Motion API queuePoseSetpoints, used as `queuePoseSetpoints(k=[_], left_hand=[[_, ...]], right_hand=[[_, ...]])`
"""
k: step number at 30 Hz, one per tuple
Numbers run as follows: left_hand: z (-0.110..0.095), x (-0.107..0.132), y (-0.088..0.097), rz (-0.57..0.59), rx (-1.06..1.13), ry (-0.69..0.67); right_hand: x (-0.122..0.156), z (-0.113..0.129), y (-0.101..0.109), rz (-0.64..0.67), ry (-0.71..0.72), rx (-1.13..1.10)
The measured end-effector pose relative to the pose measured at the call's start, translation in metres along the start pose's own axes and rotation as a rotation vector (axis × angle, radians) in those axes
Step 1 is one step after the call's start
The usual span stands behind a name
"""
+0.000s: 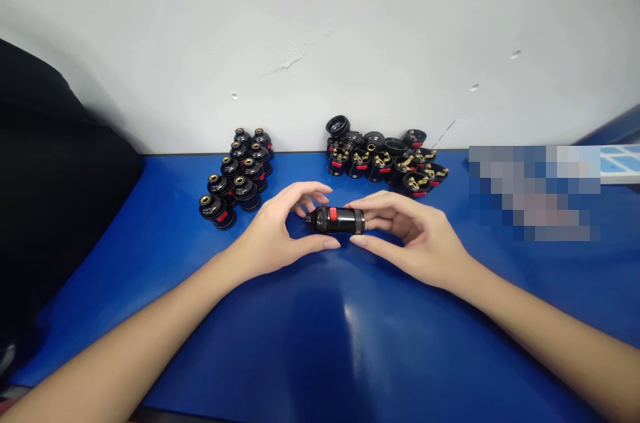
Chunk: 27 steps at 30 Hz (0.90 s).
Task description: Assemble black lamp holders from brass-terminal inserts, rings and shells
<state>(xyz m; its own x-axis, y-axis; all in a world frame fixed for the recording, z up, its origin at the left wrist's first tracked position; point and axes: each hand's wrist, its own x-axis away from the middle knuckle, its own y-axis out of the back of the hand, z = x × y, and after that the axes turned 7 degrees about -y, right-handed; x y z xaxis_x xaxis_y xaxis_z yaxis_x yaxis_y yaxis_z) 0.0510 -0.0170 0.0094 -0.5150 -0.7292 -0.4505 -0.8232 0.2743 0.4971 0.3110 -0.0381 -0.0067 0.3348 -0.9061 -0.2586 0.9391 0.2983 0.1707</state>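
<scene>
In the middle, a black lamp holder (345, 220) with a red switch lies sideways, its narrow neck toward the left and a ribbed ring at its right end. My right hand (413, 230) pinches the ringed end between thumb and fingers. Around the neck end curves my left hand (280, 226), open, its thumb and fingers apart with a gap to the holder. Behind my left hand stand several closed black lamp holders (245, 191) with brass-coloured holes on top. Beyond my right hand are several open holder bodies (381, 166) with brass contacts showing.
Loose black domed caps (338, 124) lie among the open bodies, against the white wall (320, 43). The blue tabletop (300, 343) is shiny. Something black (50, 176) rises at the left edge. A pixelated patch covers an area at the right, beside a white-and-blue item (620, 163).
</scene>
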Motion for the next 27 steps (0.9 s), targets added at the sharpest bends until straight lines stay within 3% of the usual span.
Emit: queuePoseSetpoints(k=[5,9,14,18,23,27], left_hand=[[-0.0018,0.0002,-0.0004,0.125,-0.006,0.112],[-0.0006,0.0005,-0.0010,0.036,-0.053,0.015],[-0.0013,-0.0003,-0.0010,0.119,-0.044,0.080],[-0.0008,0.0011,-0.0010,0.067,-0.092,-0.017],[-0.0014,0.0027,-0.0018,0.101,-0.156,0.049],[-0.0033,0.0022,-0.0028,0.033,-0.125,0.011]], right_hand=[[0.0006,-0.0010,0.0010,0.007,0.006,0.017],[-0.0006,-0.0014,0.0016,-0.020,0.012,0.001],[-0.0018,-0.0011,0.0013,0.010,0.016,0.021],[-0.0014,-0.0025,0.0020,-0.015,0.023,0.006],[-0.0023,-0.0026,0.0020,0.003,0.028,0.020],[-0.0031,-0.0029,0.0025,-0.024,0.035,-0.001]])
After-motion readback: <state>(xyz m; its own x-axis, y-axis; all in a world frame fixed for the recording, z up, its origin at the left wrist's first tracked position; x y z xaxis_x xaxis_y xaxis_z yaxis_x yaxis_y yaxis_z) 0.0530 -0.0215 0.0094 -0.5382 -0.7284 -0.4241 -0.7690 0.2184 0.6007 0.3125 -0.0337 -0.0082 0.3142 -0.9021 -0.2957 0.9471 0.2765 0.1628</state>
